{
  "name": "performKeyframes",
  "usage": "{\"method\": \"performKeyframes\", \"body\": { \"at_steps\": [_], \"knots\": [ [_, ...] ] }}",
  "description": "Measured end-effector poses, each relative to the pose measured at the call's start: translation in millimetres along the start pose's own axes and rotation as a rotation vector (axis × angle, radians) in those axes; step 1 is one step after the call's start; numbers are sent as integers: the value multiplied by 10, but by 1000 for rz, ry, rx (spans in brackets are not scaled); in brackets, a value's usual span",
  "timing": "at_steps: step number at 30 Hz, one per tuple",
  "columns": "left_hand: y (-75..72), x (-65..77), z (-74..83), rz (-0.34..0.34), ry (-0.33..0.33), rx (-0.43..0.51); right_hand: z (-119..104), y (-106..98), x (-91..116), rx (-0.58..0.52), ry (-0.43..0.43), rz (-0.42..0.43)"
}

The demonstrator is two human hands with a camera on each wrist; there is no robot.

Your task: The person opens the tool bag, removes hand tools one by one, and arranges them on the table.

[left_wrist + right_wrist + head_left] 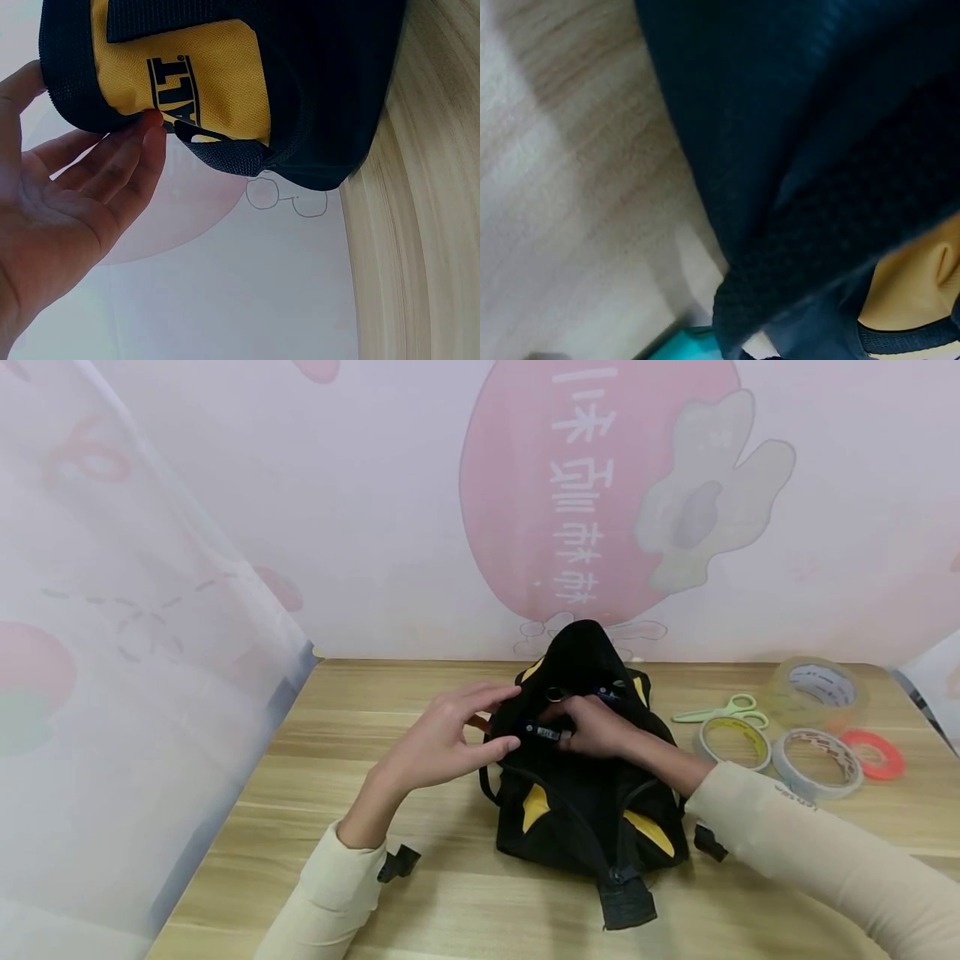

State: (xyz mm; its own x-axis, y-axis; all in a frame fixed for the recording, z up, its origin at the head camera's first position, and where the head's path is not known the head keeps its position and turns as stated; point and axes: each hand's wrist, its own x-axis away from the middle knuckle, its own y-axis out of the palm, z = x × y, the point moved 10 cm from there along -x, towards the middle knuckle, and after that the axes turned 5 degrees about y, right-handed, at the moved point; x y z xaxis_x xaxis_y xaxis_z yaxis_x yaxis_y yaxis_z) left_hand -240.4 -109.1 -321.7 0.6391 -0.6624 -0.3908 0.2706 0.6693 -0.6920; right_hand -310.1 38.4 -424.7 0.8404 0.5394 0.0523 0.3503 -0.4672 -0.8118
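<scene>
A black and yellow tool bag (536, 839) stands with its top gaping. My left hand (442, 743) is at its left rim, thumb and fingers spread. In the left wrist view, fingertips of the left hand (82, 195) touch the bag's yellow lettered side (229, 75). My right hand (600, 728) reaches down into the opening with bent fingers. Close by its thumb lies a small dark item with a white label (543, 731); I cannot tell whether the hand grips it. Another dark blue item (607, 693) shows deeper inside, beside a ring-shaped edge (555, 694).
Right of the bag are green scissors (720, 714), a wide clear tape roll (780, 693), two narrower tape rolls, one with a yellow core (763, 745) and one whitish (855, 777), and a red roll (892, 762). Black buckles (400, 863) and a strap end (628, 906) lie on the wooden table.
</scene>
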Motion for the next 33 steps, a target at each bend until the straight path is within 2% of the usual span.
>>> {"method": "performKeyframes", "body": {
  "at_steps": [5,12,23,33],
  "knots": [
    [9,-8,1,-1,-7,0,-12,-3,40,-5,17,-11],
    [39,-10,10,-4,3,3,-125,-138,149,4,-21,-16],
    [44,-13,-13,-11,-29,1,-224,-558,424,-53,-13,104],
    [30,-13,-29,-6,-32,4,-386,-961,743,-174,-20,180]
  ]
}}
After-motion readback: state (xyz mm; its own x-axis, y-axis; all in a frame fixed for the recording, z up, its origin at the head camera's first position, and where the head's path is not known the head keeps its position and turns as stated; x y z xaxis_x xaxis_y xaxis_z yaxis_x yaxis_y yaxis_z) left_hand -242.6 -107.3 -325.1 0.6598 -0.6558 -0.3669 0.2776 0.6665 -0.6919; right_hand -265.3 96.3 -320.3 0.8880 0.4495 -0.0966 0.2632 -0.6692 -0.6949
